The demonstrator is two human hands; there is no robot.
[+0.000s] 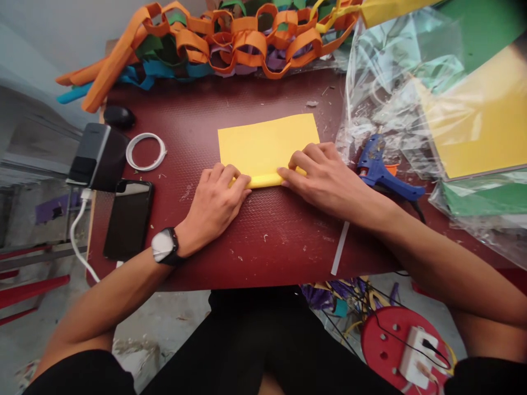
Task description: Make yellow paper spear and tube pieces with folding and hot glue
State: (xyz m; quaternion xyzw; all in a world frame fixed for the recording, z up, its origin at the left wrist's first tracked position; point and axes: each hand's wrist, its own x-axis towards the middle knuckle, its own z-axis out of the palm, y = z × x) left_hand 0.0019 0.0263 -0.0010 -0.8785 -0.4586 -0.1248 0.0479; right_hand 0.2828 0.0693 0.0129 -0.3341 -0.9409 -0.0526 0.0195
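Tabletop: dark red with a fine raised texture (263, 247), strewn with small pale scraps; a pale grey floor shows below.
Yellow sheet: plain yellow rectangular paper (267, 142), lying at the middle of the tabletop between the hands; its far part is flat and smooth, its far edge slopes slightly upward to the right, and its near edge is rolled into a narrow tube.
Left hand: fingers curled and nearly closed (218, 197), index finger and thumb around the left part of the rolled edge; a black-banded smartwatch (163, 245) is on the wrist.
Right hand: fingers bent, nearly closed (319, 175), index fingertip and thumb at the right part of the roll.
Glue gun: blue plastic (379, 173), just beside the right forearm; a thin white strip (340, 249) lies nearer the table edge.
Left side: black smartphone (129, 220), glossy dark block-shaped device (99, 156) with a white cable (74, 230), and white ring-shaped coil (129, 152).
Far edge: linked orange paper chains (251, 41), with green, blue and purple paper among them.
Right side: clear plastic wrapping (382, 71) around yellow and green sheets (481, 120).
Markings: any on the device or watch are too small to read.
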